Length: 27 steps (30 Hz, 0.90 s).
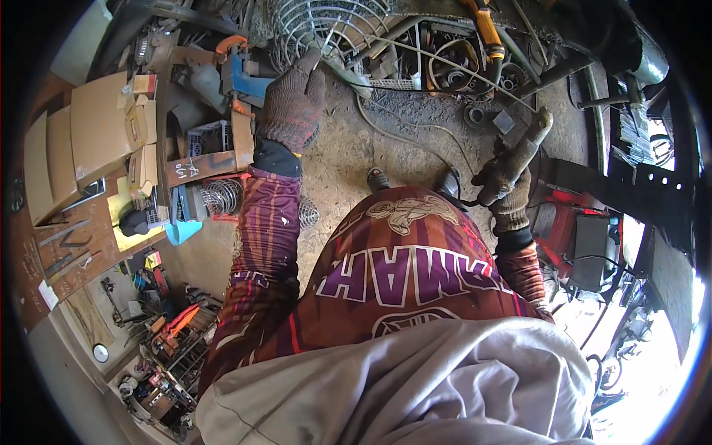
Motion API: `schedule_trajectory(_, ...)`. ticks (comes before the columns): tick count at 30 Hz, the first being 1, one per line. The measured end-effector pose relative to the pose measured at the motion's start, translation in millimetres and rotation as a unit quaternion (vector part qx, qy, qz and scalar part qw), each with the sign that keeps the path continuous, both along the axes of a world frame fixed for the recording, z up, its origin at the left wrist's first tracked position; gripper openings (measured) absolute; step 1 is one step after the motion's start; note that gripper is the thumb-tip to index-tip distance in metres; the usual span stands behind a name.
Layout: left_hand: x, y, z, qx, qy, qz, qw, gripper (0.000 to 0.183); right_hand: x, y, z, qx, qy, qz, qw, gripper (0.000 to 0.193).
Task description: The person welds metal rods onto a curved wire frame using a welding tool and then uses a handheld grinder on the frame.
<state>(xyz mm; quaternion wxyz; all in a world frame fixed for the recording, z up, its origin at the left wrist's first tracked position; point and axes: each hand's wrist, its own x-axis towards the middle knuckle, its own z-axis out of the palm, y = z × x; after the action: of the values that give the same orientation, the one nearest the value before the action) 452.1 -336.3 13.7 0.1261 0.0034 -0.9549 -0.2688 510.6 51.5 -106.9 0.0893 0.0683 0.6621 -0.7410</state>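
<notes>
My left hand (pixel 293 104), in a dark knitted glove, reaches to the near edge of a round coiled-wire cage (pixel 330 15). Its fingers are drawn together beside a thin pale rod (pixel 324 53); what they grip is not clear. My right hand (pixel 510 204), in a worn knitted glove, is closed on a welding electrode holder (pixel 523 152) with a grimy, pale head. From that head a long thin electrode (pixel 460 65) slants up and left towards the wire cage. A dark cable hangs beside the right hand.
A blue clamp (pixel 245 78) and cardboard boxes (pixel 107 122) are at left. Ahead lie scrap metal, a yellow-handled tool (pixel 486 30) and a loose cable (pixel 386 133) on the floor. A red machine (pixel 560 230) stands at right. A blue funnel-like container (pixel 182 222) is near my left arm.
</notes>
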Motion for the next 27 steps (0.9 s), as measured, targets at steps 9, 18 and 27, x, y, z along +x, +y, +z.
schedule_trajectory(9,0,-7,-10,-0.109,0.051,-0.036,0.992,0.034,-10,-7,-17,-0.006,0.031,0.019,0.999,0.026)
schedule_trajectory(18,3,5,-5,-0.104,0.014,0.001,0.994,0.031,-15,-11,-23,0.007,0.014,0.003,1.000,0.037)
schedule_trajectory(27,4,-2,-12,-0.201,0.078,-0.073,0.974,0.033,-16,-15,-32,0.030,-0.012,-0.007,0.999,0.042)
